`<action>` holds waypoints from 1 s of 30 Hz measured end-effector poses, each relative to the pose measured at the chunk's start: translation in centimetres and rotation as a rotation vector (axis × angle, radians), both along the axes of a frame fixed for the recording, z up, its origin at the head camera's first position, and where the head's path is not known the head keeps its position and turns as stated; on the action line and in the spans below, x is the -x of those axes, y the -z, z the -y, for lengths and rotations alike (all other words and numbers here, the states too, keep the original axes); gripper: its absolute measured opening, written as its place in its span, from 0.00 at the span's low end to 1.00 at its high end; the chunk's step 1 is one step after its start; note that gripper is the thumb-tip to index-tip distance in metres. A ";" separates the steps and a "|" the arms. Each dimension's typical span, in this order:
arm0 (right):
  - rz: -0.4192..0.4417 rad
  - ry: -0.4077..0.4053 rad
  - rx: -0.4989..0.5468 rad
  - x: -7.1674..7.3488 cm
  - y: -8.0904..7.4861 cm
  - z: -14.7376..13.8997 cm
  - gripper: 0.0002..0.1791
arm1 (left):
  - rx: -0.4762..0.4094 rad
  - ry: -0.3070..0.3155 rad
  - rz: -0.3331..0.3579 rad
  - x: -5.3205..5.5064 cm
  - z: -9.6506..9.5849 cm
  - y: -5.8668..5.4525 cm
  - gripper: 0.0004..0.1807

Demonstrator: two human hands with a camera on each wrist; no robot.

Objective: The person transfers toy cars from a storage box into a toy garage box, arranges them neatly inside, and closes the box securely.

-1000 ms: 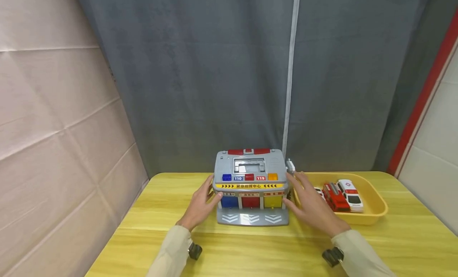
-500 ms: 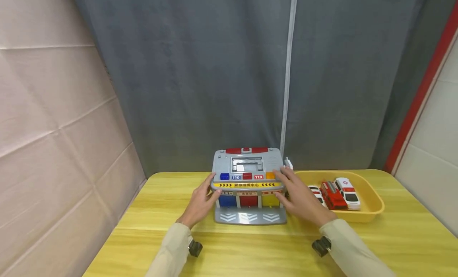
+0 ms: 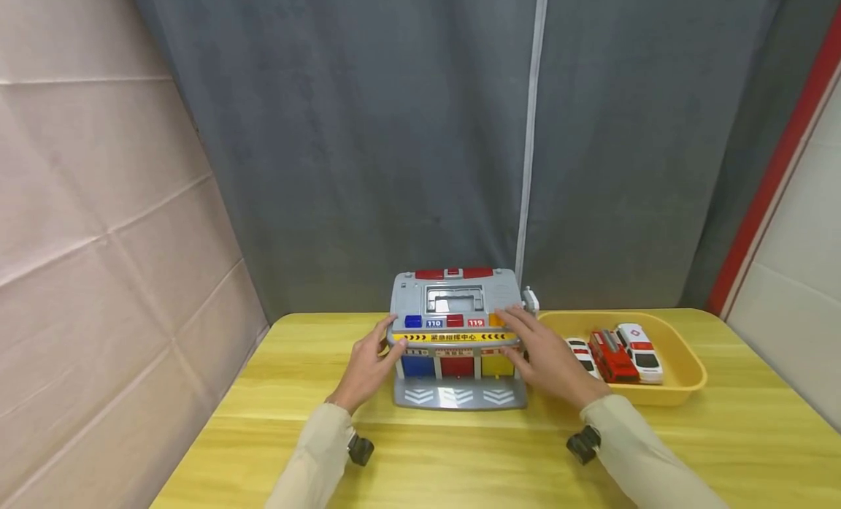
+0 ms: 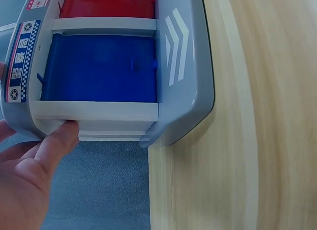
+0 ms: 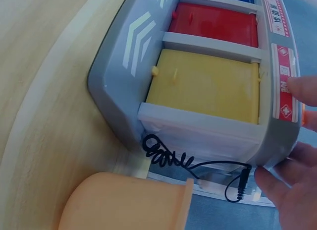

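A grey toy emergency station (image 3: 456, 337) stands on the table, with a blue door (image 4: 99, 66), a red door (image 5: 213, 24) and a yellow door (image 5: 203, 86). My left hand (image 3: 364, 366) grips its roof at the left front corner; the thumb presses under the roof edge and the fingers lie along the side. At the opposite corner, my right hand (image 3: 555, 359) holds the roof, fingers on top by the orange light (image 3: 494, 320) and thumb at the front label. All three doors are down.
Right of the station, a yellow bin (image 3: 690, 392) holds a red fire truck (image 3: 614, 359), a white ambulance (image 3: 640, 352) and another white car (image 3: 581, 354). A coiled black cord (image 5: 168, 158) hangs from the station's right side. A grey curtain (image 3: 368, 166) hangs behind the table (image 3: 434, 458).
My right hand has moved left, from beside the station onto its right front roof corner. The left hand keeps its place at the left corner.
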State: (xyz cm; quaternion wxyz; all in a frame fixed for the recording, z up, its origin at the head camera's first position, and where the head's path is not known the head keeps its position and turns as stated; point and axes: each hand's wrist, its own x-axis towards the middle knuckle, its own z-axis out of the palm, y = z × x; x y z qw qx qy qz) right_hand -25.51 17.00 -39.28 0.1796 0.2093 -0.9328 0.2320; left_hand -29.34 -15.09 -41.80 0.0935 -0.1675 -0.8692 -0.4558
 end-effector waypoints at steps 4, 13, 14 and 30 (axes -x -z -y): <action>-0.002 0.008 0.015 0.2 0.1 -0.1 0.34 | -0.005 -0.019 -0.001 0.1 -0.2 -0.2 0.34; -0.009 0.020 0.033 0.3 0.6 0.2 0.33 | -0.042 -0.051 0.013 -0.1 -0.4 -0.1 0.31; -0.009 0.020 0.035 0.3 0.6 0.2 0.33 | -0.045 -0.053 0.011 -0.2 -0.5 0.0 0.30; -0.039 0.003 0.060 0.3 0.8 0.0 0.31 | -0.040 -0.049 0.016 -0.1 -0.4 0.1 0.25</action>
